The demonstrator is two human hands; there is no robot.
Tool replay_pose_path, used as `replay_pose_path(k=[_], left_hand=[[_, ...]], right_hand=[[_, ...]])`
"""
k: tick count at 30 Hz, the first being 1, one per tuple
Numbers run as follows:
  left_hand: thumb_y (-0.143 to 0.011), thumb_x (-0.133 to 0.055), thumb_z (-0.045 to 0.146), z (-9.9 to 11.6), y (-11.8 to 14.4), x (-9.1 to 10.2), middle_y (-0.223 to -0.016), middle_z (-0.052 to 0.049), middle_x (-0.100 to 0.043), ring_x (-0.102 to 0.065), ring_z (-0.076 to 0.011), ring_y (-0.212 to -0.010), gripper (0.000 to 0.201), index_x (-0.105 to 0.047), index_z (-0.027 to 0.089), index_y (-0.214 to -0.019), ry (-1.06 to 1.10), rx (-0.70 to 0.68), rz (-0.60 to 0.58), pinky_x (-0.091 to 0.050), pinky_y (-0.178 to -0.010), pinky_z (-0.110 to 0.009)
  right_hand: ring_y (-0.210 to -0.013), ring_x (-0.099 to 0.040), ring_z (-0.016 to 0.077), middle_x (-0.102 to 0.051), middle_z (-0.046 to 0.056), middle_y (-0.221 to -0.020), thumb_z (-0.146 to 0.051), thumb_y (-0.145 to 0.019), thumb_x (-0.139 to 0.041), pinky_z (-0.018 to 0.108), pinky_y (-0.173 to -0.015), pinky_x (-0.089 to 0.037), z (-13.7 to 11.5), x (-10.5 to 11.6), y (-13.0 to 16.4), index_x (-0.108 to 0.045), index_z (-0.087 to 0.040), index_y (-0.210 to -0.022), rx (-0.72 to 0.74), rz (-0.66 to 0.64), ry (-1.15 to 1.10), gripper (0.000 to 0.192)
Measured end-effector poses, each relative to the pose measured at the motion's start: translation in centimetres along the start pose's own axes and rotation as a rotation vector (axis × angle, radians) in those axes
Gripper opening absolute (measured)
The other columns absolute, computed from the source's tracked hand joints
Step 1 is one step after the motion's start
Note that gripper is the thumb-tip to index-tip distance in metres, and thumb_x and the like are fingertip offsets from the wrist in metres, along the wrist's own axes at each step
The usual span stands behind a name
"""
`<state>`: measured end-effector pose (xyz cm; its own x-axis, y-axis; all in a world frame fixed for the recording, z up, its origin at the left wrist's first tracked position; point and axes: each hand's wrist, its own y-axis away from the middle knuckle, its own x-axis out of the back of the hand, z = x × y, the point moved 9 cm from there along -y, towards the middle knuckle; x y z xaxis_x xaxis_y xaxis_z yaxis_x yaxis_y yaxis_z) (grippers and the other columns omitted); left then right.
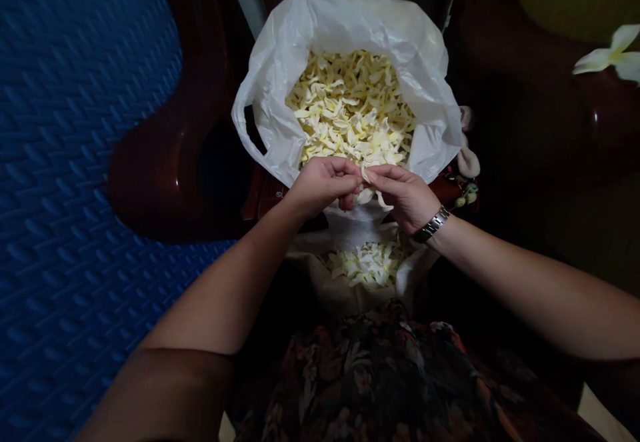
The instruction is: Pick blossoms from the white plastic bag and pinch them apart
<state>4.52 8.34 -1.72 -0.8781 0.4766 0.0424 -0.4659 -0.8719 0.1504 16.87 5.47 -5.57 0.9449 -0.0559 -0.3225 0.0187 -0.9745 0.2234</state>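
My left hand (333,182) and my right hand (403,195) meet over the front of a large white plastic bag (280,75). Between their fingertips is a white flower (383,201) with long narrow petals, partly hidden by the fingers. Thumb and fingers of each hand are pinched on it. Pale yellow-white petals (350,109) fill the plastic bag behind my hands. Below my hands, close to my lap, a second whitish bag (320,275) holds more white flowers or petals (367,265). A metal watch band (431,224) circles my right wrist.
The large bag rests on dark, glossy carved wooden furniture (145,175). At the far right, a white flower (617,55) lies on another dark wooden piece. Textured blue matting (75,262) covers the floor at left. Small soft items (469,159) sit right of the bag.
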Motion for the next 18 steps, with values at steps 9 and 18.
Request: replay_pose_path(k=[9, 18], left_hand=[[-0.075, -0.063, 0.007, 0.0, -0.1, 0.0, -0.048, 0.004, -0.058, -0.053, -0.0061, -0.037, 0.013, -0.062, 0.014, -0.065, 0.013, 0.009, 0.015, -0.044, -0.043, -0.018], [-0.073, -0.062, 0.008, -0.1, -0.1, 0.1, -0.050, 0.004, -0.059, -0.052, -0.0060, -0.037, 0.009, -0.062, 0.014, -0.067, 0.020, 0.001, 0.038, -0.044, -0.042, -0.018]], right_hand=[[-0.054, -0.038, 0.0083, -0.068, -0.002, -0.072, -0.047, -0.062, -0.091, 0.027, -0.052, -0.027, 0.0, 0.0, -0.1, -0.077, -0.023, -0.081, 0.031, -0.014, 0.004, 0.034], [-0.064, -0.054, 0.0117, -0.073, 0.000, -0.077, -0.053, -0.066, -0.089, 0.027, -0.059, -0.040, -1.0, 0.0, 0.1, -0.077, -0.022, -0.085, 0.151, -0.006, 0.123, 0.038]])
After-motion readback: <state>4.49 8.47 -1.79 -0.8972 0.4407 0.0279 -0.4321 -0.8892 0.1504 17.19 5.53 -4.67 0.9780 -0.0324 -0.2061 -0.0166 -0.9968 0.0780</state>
